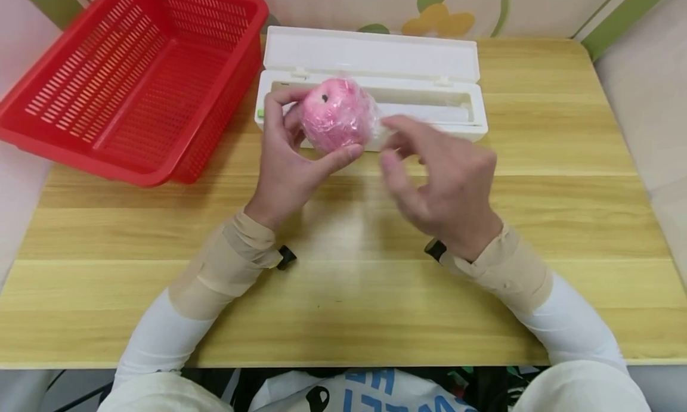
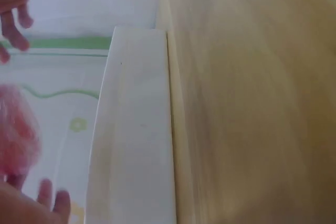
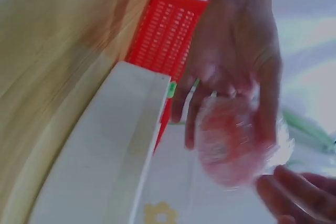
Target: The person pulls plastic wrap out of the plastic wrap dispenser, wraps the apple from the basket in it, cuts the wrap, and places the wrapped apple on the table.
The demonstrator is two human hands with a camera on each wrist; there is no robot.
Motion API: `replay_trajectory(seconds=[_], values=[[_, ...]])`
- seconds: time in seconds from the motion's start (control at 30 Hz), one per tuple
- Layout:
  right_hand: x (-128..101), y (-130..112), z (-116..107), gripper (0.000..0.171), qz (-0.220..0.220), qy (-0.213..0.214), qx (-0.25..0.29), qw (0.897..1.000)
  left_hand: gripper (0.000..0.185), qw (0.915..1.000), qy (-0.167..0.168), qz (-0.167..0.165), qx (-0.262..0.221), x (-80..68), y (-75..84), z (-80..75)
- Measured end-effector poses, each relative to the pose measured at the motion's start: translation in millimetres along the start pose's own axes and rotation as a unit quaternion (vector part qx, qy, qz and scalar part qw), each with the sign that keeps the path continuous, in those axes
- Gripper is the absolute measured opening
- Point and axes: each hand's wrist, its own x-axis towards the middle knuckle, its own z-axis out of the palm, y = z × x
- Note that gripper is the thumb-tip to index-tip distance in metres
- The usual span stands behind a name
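Observation:
My left hand (image 1: 292, 155) holds a pink round fruit (image 1: 335, 117) wrapped in clear, wrinkled plastic film, thumb below and fingers at its far left side. A small dark dimple shows on its top. The right wrist view shows the wrapped fruit (image 3: 228, 142) in the left hand (image 3: 236, 51). To the right of the fruit is my right hand (image 1: 445, 179), blurred, its bent fingers and thumb apart. In the left wrist view a gap separates the right hand (image 2: 16, 14) from the fruit (image 2: 16, 135). Behind both hands stands a long white box (image 1: 370, 51), lid raised.
A red plastic basket (image 1: 182, 143) with slotted sides stands at the left, close to the white box. The wooden table (image 1: 343, 304) meets a patterned wall (image 1: 343, 3) behind the box. A small green piece (image 1: 260, 112) sits at the box's left end.

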Motion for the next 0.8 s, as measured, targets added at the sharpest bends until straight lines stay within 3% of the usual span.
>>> replay_trajectory(seconds=[0.07,0.1,0.2,0.27,0.3,0.33,0.4,0.53,0.6,0.67,0.8], values=[[4.7,9.3,-0.4,0.047,0.073,0.002,0.077,0.994,0.079,0.9982,-0.029,-0.032,-0.04,0.5,0.0,-1.2],[6.2,13.5,-0.3,0.049,0.116,-0.014,0.121,0.986,0.079,0.9965,-0.045,-0.042,-0.056,0.0,0.0,-1.5],[6.8,22.4,0.5,0.058,0.214,-0.088,0.249,0.94,0.08,0.9907,-0.089,-0.054,-0.088,-4.0,-0.1,0.0],[5.1,23.7,3.2,0.065,0.246,-0.123,0.328,0.904,0.083,0.9871,-0.112,-0.049,-0.103,-7.0,-0.2,3.4],[3.9,23.3,5.2,0.067,0.252,-0.129,0.357,0.89,0.084,0.9864,-0.12,-0.042,-0.104,-8.6,-0.1,5.4],[3.0,22.1,7.6,0.07,0.247,-0.128,0.377,0.883,0.086,0.9859,-0.123,-0.037,-0.107,-10.4,0.4,7.3],[2.2,18.8,11.8,0.073,0.22,-0.108,0.388,0.888,0.088,0.9858,-0.122,-0.031,-0.111,-13.4,1.7,11.3],[1.9,13.0,15.0,0.084,0.157,-0.06,0.321,0.932,0.088,0.9853,-0.111,-0.03,-0.127,-18.2,6.1,16.3],[1.9,11.0,14.6,0.094,0.134,-0.053,0.289,0.946,0.086,0.9836,-0.109,-0.033,-0.139,-19.8,8.1,17.0],[1.6,9.9,14.0,0.098,0.122,-0.059,0.276,0.952,0.086,0.9821,-0.107,-0.039,-0.15,-21.1,9.8,17.0],[0.4,11.1,13.0,0.099,0.124,-0.08,0.292,0.945,0.09,0.981,-0.105,-0.044,-0.158,-22.9,10.6,18.0]])
